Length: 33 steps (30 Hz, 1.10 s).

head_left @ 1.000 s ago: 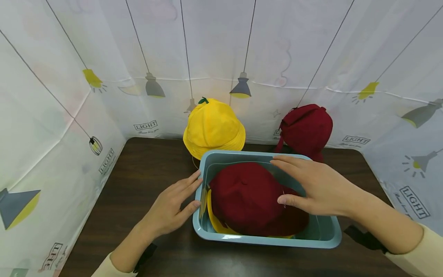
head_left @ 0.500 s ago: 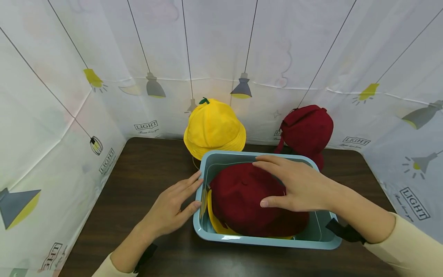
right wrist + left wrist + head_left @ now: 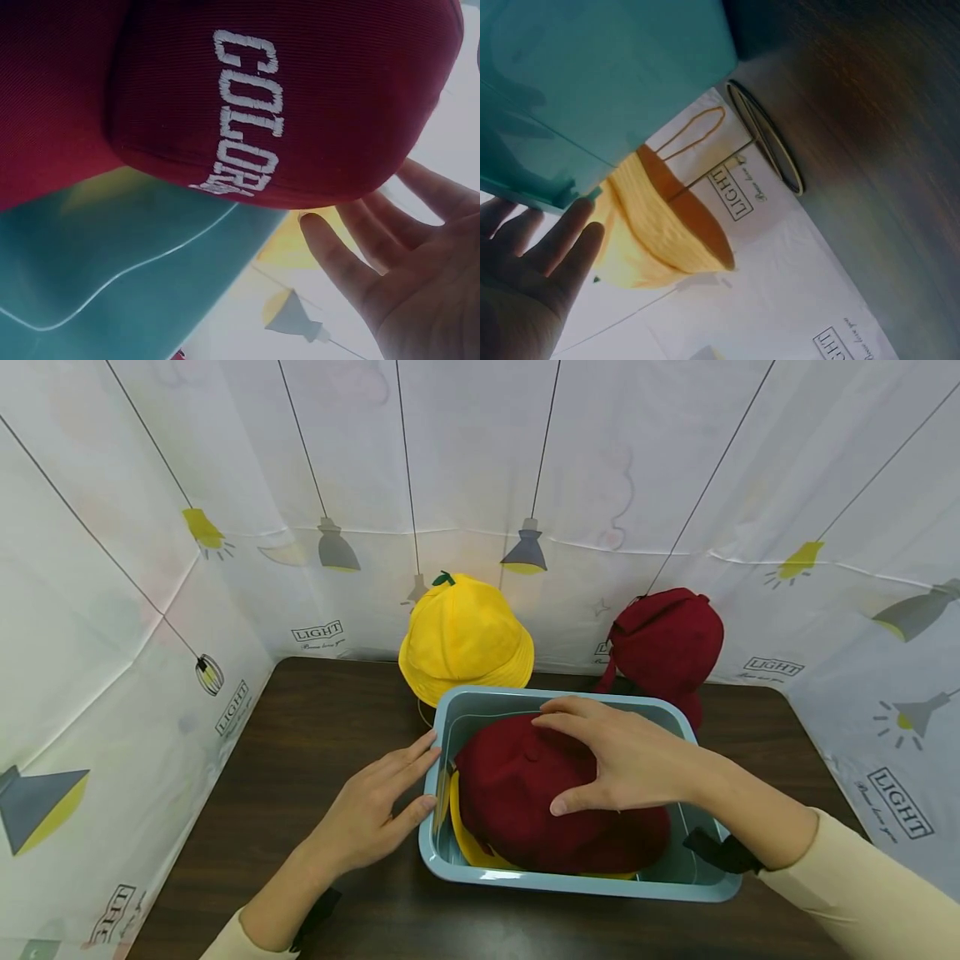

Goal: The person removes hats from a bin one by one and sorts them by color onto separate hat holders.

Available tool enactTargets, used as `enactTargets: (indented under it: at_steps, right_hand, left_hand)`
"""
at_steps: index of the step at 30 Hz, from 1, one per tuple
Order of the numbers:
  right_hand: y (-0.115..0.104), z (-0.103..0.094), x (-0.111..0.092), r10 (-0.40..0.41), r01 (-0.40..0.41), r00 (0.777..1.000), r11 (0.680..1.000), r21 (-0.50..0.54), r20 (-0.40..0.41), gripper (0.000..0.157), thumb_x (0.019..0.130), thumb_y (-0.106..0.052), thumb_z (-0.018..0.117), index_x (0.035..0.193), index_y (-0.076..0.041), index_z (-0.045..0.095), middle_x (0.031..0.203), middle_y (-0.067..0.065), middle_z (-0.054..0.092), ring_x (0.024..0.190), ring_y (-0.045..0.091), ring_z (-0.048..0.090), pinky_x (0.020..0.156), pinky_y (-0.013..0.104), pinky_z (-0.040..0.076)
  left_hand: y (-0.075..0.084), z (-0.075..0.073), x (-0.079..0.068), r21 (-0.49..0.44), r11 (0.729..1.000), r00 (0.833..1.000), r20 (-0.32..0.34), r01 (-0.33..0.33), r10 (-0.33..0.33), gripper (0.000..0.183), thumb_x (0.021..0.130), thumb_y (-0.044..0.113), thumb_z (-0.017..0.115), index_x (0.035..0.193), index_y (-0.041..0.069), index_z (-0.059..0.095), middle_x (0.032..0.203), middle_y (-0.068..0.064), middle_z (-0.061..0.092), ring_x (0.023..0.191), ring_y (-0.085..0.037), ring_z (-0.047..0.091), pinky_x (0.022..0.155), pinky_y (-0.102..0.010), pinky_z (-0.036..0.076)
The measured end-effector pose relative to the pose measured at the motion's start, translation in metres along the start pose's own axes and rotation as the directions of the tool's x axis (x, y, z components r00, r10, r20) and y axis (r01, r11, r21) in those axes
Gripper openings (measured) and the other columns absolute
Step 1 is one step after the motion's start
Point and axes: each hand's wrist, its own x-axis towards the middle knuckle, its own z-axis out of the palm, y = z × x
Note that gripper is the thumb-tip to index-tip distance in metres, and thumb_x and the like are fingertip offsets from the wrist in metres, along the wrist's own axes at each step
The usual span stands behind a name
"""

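Observation:
A light blue plastic basin [image 3: 577, 883] stands on the table with a dark red baseball cap [image 3: 517, 814] in it. White letters are stitched on the cap's front [image 3: 337, 112], seen in the right wrist view. Under the cap shows the edge of something yellow [image 3: 472, 845]. My left hand [image 3: 367, 814] rests its straight fingers against the basin's left rim. Over the cap's crown spreads my right hand [image 3: 622, 760], fingers extended and thumb apart. Its fingertips reach the cap's edge in the right wrist view; firm contact cannot be told.
Behind the basin a yellow bucket hat [image 3: 467, 635] with a green leaf sits on a wire stand, whose ring base [image 3: 776, 150] shows in the left wrist view. Another dark red cap [image 3: 667, 639] is at the back right. A lamp-printed curtain [image 3: 300, 460] surrounds the dark table [image 3: 330, 718].
My right hand has moved left from the cap's brim side to over its crown. The left hand, basin and caps have stayed in place.

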Motion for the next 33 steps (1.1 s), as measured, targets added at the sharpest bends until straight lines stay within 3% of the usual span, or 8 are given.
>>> enactTargets:
  at_steps: [18, 28, 33]
  right_hand:
    - [0.004, 0.01, 0.006, -0.036, 0.035, 0.999, 0.998, 0.056, 0.009, 0.076, 0.077, -0.058, 0.087, 0.14, -0.021, 0.065, 0.132, -0.003, 0.059, 0.111, 0.015, 0.056, 0.091, 0.041, 0.058]
    - [0.005, 0.015, 0.007, -0.069, 0.068, 0.997, 0.997, 0.049, 0.021, 0.062, 0.082, -0.051, 0.086, 0.133, -0.021, 0.07, 0.119, -0.009, 0.065, 0.106, 0.011, 0.057, 0.09, 0.04, 0.058]
    - [0.005, 0.016, 0.007, -0.086, 0.085, 0.996, 0.993, 0.079, -0.003, 0.049, 0.083, -0.041, 0.089, 0.125, -0.022, 0.073, 0.113, -0.012, 0.066, 0.101, 0.01, 0.058, 0.089, 0.039, 0.058]
  left_hand:
    - [0.0, 0.001, 0.0, -0.006, 1.0, 1.0, -0.007, -0.004, 0.004, 0.055, 0.109, 0.036, 0.054, 0.154, 0.005, 0.052, 0.166, -0.005, 0.041, 0.14, -0.024, 0.055, 0.109, -0.054, 0.049]
    - [-0.001, 0.001, -0.001, -0.014, 1.0, 1.0, -0.005, 0.001, -0.001, 0.055, 0.109, 0.036, 0.055, 0.155, 0.006, 0.051, 0.166, -0.004, 0.04, 0.14, -0.024, 0.054, 0.11, -0.053, 0.048]
    - [0.0, 0.0, 0.0, -0.015, 1.0, 1.0, -0.003, 0.004, -0.004, 0.055, 0.109, 0.034, 0.056, 0.155, 0.005, 0.051, 0.166, -0.005, 0.041, 0.14, -0.024, 0.054, 0.11, -0.053, 0.049]
